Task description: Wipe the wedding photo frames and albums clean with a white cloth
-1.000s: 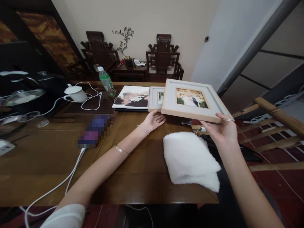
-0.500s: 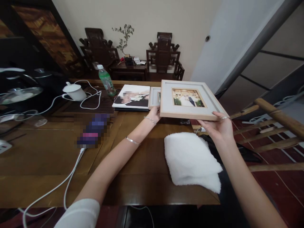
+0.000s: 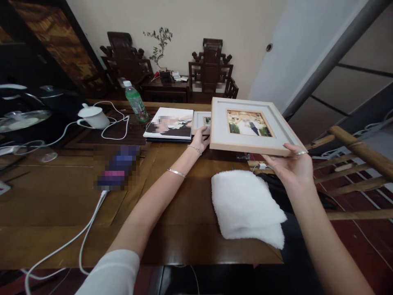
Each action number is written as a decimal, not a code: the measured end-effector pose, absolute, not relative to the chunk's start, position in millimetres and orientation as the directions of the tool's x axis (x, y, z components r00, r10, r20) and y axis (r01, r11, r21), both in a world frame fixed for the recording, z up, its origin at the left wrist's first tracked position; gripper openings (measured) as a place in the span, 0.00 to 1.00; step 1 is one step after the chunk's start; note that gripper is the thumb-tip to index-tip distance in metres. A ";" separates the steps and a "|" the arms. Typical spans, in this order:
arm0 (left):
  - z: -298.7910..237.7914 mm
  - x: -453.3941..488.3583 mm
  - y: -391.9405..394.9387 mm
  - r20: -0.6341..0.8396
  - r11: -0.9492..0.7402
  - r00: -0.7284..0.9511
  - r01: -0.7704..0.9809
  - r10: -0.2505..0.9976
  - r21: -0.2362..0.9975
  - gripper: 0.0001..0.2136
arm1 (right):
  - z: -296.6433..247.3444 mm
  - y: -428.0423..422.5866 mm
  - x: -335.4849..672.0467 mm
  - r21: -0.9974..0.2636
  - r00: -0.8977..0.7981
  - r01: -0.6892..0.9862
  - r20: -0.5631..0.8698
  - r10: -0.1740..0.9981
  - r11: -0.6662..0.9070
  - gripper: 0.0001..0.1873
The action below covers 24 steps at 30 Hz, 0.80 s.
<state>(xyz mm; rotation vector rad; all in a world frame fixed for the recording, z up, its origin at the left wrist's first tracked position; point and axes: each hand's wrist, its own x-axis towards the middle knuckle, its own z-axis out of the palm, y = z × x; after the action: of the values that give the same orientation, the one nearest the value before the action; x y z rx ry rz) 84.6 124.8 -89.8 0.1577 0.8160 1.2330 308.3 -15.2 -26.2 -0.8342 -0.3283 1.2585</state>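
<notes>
**A:** A wooden table (image 3: 190, 213) is stretching out under your arms, and two carved chairs (image 3: 211, 67) are standing against the far wall at twelve o'clock. How many things are you looking at on it?

**B:** You are looking at one green bottle (image 3: 133, 102) and one white cup (image 3: 92, 116) at ten o'clock, one photo album (image 3: 170, 123) at twelve, one white towel (image 3: 245, 205) at four, and two picture frames.

**A:** And where are those frames sitting against your fingers?

**B:** Your right hand (image 3: 290, 166) is pinching the large frame (image 3: 250, 125) by its near right corner, at five o'clock of the frame. The thumb is lying on the top face with the other fingers underneath, and the frame is hanging above the table. The small frame (image 3: 201, 120) is lying flat just beside the album, at its three o'clock, half hidden under the large one. Your left hand (image 3: 200, 140) is touching its near edge, at six o'clock of it, with the thumb resting on the rim. Whether those fingers are gripping, I cannot tell.
</notes>
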 end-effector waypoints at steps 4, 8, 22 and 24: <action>-86.3 81.1 118.3 -0.442 0.309 0.037 -0.767 0.896 0.562 0.15 | -20.3 -20.4 313.7 -0.707 0.337 -0.699 -0.195 0.921 0.106 0.20; -76.5 77.1 105.0 -0.347 0.245 0.036 -0.777 0.937 0.581 0.11 | -11.1 -27.6 320.1 -0.697 0.352 -0.698 -0.135 0.926 0.164 0.20; -23.2 -10.2 -23.2 -0.257 0.141 -0.038 -0.756 0.966 0.639 0.13 | 40.1 -48.5 325.0 -0.620 0.390 -0.723 -0.003 0.921 0.304 0.22; -27.2 -24.3 -51.8 -0.274 0.124 -0.085 -0.738 0.958 0.663 0.12 | 40.0 -43.4 320.4 -0.619 0.370 -0.733 -0.019 0.929 0.280 0.23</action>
<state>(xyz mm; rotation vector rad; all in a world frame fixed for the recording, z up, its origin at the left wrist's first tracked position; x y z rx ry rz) -24.3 -51.8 -27.2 0.3472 0.8102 1.4579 320.4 -43.4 40.0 -0.5972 -0.3818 1.1505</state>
